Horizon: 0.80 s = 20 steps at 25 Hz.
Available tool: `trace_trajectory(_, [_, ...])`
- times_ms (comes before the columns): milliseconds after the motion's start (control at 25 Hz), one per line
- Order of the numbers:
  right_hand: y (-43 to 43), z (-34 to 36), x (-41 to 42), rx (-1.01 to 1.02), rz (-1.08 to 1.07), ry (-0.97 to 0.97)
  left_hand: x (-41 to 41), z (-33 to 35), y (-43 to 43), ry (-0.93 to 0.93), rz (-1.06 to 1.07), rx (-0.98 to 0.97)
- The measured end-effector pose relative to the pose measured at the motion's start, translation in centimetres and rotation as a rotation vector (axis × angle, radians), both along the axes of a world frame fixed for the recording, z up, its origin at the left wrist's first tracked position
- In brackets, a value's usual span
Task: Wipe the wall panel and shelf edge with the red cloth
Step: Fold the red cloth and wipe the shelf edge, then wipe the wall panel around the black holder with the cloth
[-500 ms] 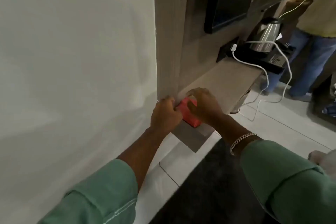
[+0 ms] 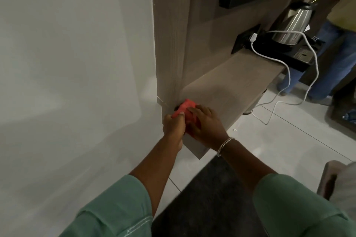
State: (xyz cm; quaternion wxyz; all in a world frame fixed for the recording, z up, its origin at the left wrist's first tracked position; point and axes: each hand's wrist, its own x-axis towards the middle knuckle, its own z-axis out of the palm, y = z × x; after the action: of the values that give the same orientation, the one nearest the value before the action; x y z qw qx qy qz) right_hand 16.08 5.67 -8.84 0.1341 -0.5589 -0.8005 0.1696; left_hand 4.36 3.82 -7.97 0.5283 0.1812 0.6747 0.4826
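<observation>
Wood-grain shelf (image 2: pixel 227 84), red cloth (image 2: pixel 185 110) near end, black tray (image 2: pixel 289 55) far end

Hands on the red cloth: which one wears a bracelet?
The right hand, pressing the red cloth on the shelf corner, has a silver chain bracelet at its wrist; the left hand has a bare wrist.

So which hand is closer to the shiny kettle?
The right hand. It lies on the red cloth on the shelf, the side toward the kettle. The left hand grips the cloth at the shelf's near corner, farther from it.
</observation>
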Motion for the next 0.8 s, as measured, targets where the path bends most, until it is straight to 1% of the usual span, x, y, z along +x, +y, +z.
trace_trajectory(40, [-0.5,0.0,-0.2,0.0,0.01,0.001,-0.2,0.1,-0.4,-0.021,0.029,0.01])
trace_trajectory(120, [-1.8,0.8,-0.8,0.035,0.044,0.016,-1.2,1.2,-1.6,0.005,0.034,0.056])
trace_trajectory(200, [-3.5,2.3,-2.2,0.117,0.115,0.046,-3.0,3.1,-3.2,0.064,-0.012,0.129])
trace_trajectory(280, [-5.4,4.4,-4.2,0.183,0.182,0.084,-5.6,5.9,-5.1,0.059,-0.049,0.201])
trace_trajectory(360, [-7.4,7.1,-6.8,0.255,0.222,0.161,-8.7,9.2,-7.2,-0.003,-0.085,0.265])
trace_trajectory(440, [-9.8,10.4,-10.1,0.328,0.273,0.278,-12.2,13.4,-10.1,-0.004,-0.112,0.33])
trace_trajectory(520, [-12.7,13.8,-14.1,0.382,0.306,0.388,-15.4,17.7,-13.7,0.094,-0.102,0.387])
trace_trajectory(640, [-16.4,18.3,-20.4,0.513,0.316,0.54,-19.7,23.6,-19.5,0.305,-0.026,0.507])
trace_trajectory(800, [-22.9,25.1,-29.3,0.689,0.43,0.77,-26.8,31.6,-29.9,0.662,0.127,0.791])
